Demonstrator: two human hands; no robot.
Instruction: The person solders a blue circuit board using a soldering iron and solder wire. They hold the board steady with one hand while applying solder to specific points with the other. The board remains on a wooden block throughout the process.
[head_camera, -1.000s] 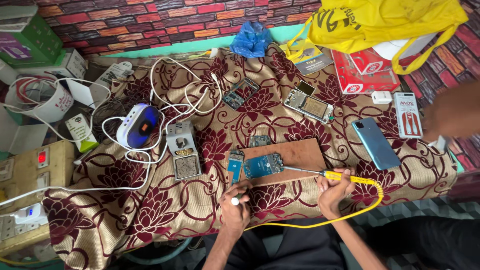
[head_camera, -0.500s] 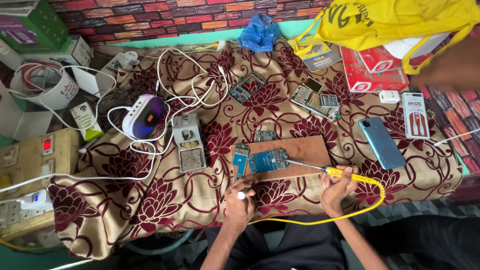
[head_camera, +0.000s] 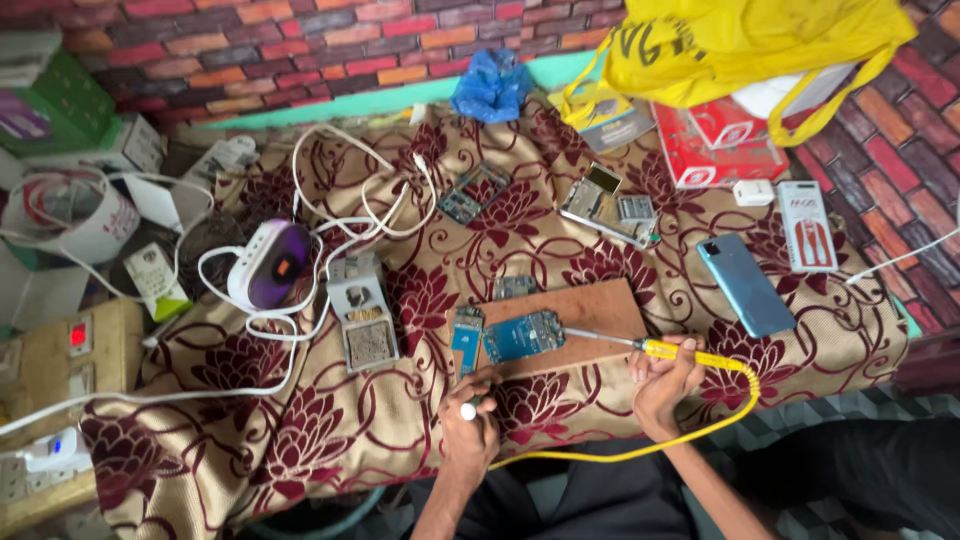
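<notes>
My right hand (head_camera: 662, 383) grips a yellow-handled soldering iron (head_camera: 668, 351) whose metal tip reaches left onto a blue circuit board (head_camera: 523, 335). The board lies on a brown wooden block (head_camera: 590, 310) near the table's front edge. A smaller blue board piece (head_camera: 466, 333) sits just left of it. My left hand (head_camera: 470, 419) is closed around a small white-tipped thing (head_camera: 467, 410), just below the boards at the front edge. The iron's yellow cable (head_camera: 640, 450) loops down off the table.
A floral cloth (head_camera: 300, 430) covers the table. A blue phone (head_camera: 745, 284), opened phone frames (head_camera: 610, 205), a grey holder stand (head_camera: 363, 310), a white and purple device (head_camera: 270, 265) with white cables, red boxes (head_camera: 715, 150) and a yellow bag (head_camera: 730, 40) lie around.
The view has shifted slightly. Both hands stay at the front edge, with the iron's tip still on the blue board. Another person's arm at the right edge is gone from view.
</notes>
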